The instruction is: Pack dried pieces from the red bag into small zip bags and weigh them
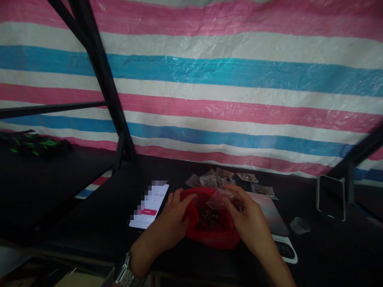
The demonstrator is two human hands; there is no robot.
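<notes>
1. A red plastic bag (pixel 211 235) is held at its rim by the left hand (pixel 173 217), with the fingers slightly spread.
2. A small clear bag (pixel 220 198) is pinched above the red bag by the thumb and fingers of the right hand (pixel 245 215).
3. Dark pieces (pixel 208 218) are seen inside the red bag, which is set on a black table (pixel 89 223).
4. Small filled bags (pixel 209 179) are laid behind it, a phone (pixel 148 207) is placed to its left, and a scale (pixel 269 211) is placed to its right.

glossy clear plastic baggie (pixel 220 198), thin red plastic bag (pixel 211 237), woven tarp (pixel 191 79).
</notes>
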